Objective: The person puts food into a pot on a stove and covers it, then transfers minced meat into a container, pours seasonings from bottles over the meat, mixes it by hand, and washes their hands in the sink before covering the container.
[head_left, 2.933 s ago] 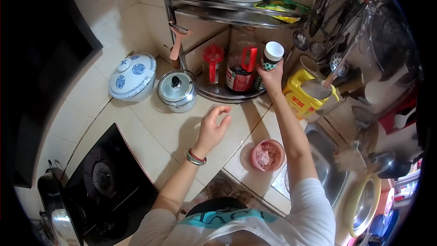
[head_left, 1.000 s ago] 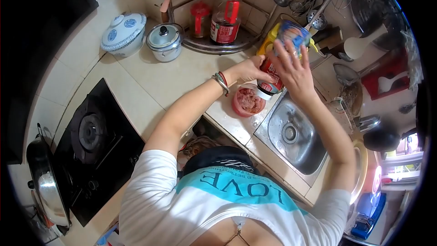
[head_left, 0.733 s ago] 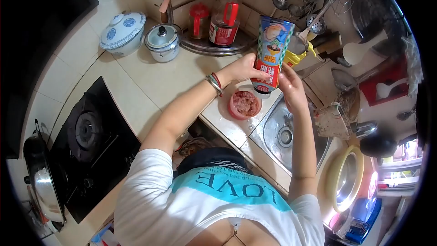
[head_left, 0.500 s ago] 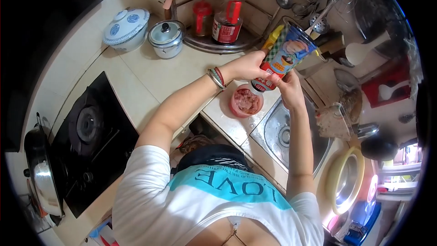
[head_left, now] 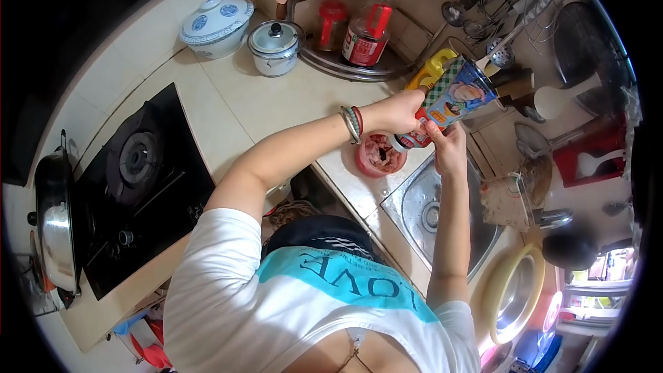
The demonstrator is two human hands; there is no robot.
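Both my hands hold a tilted squeeze bottle (head_left: 461, 95), blue and red with a green check pattern. Its white-tipped neck end points down at a pink-red bowl (head_left: 367, 170) on the tiled counter. Raw-looking minced meat (head_left: 394, 157) fills the bowl, and a dark patch shows on top of it. My left hand (head_left: 402, 110), with bracelets at the wrist, is closed round the bottle from the left. From the right, my right hand (head_left: 449, 146) grips its lower part, thumb on the front. Some fingers are hidden behind the bottle.
A steel sink (head_left: 421, 217) adjoins the bowl on the right. Behind stand a lidded white pot (head_left: 275, 55), a patterned tureen (head_left: 217, 27) and a corner rack with a red-labelled bottle (head_left: 366, 41). A black gas stove (head_left: 141, 186) lies left; utensils (head_left: 497, 52) hang at right.
A dark patch has appeared on the meat in the bowl. The bottle and both hands sit slightly further right and lower in view, and the whole scene has shifted a little.
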